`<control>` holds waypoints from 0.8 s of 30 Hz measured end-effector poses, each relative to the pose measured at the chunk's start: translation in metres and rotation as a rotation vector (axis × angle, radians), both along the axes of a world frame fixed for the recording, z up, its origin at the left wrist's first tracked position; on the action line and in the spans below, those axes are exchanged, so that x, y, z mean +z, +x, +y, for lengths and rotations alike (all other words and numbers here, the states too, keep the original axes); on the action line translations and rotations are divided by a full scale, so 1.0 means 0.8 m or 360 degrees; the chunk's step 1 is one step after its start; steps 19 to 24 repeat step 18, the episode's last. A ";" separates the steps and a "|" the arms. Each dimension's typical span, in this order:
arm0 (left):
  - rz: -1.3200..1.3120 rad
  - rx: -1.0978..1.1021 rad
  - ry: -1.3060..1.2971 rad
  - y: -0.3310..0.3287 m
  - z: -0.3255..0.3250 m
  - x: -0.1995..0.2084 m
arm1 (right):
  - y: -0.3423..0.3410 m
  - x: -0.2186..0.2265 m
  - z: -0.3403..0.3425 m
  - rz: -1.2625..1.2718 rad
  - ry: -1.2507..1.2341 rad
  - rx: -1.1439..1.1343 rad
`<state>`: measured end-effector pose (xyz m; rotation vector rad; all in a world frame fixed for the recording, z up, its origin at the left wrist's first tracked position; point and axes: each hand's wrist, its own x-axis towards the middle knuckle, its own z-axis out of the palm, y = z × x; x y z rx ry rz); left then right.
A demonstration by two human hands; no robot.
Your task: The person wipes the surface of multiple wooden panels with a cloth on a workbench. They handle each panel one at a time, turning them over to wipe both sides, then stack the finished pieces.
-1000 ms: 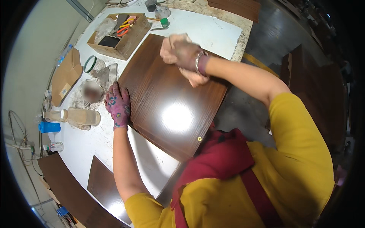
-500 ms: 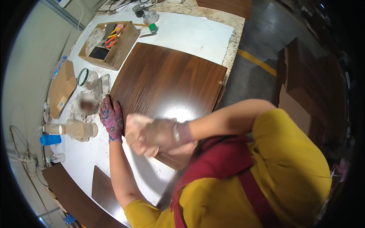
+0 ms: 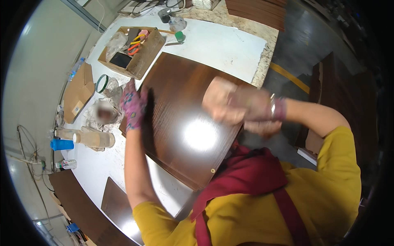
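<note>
A dark brown wood-grain panel (image 3: 172, 98) lies flat on the white-covered table, glossy under a bright reflection. A small round fitting (image 3: 213, 170) shows near its lower corner. My left hand (image 3: 133, 107), in a purple flowered glove, is over the panel's left edge with its fingers stretched out, and it casts a dark shadow on the surface. Toward the panel's right side, my gloved right hand (image 3: 252, 103) grips a crumpled pinkish cloth (image 3: 217, 100). Hand and cloth are smeared by motion, so whether the cloth touches the panel I cannot tell.
A cardboard box (image 3: 150, 55) holds orange- and yellow-handled tools at the back left. Along the left stand a jar (image 3: 107, 86), a stained container (image 3: 106, 114), a cloudy bottle (image 3: 96, 139) and a blue cup (image 3: 62, 144). Another brown panel (image 3: 117, 205) lies at the lower left.
My right hand has swept the cloth from the panel's near left part to its right side. My left hand has shifted up along the left edge. The whole view has shifted slightly.
</note>
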<state>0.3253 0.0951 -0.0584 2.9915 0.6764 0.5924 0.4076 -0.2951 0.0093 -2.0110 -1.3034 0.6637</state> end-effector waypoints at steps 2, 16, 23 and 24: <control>-0.0146 0.0001 -0.0063 0.042 -0.016 0.000 | 0.044 0.019 -0.007 -0.0060 0.0003 -0.0230; 0.0292 0.0130 -0.0243 0.089 -0.053 0.006 | 0.212 -0.105 0.313 -0.1005 0.0479 -0.0517; 0.0216 0.0206 -0.0268 0.065 -0.045 -0.002 | 0.183 -0.083 0.321 -0.0805 0.0281 -0.0077; 0.0216 0.0206 -0.0268 0.065 -0.045 -0.002 | 0.183 -0.083 0.321 -0.0805 0.0281 -0.0077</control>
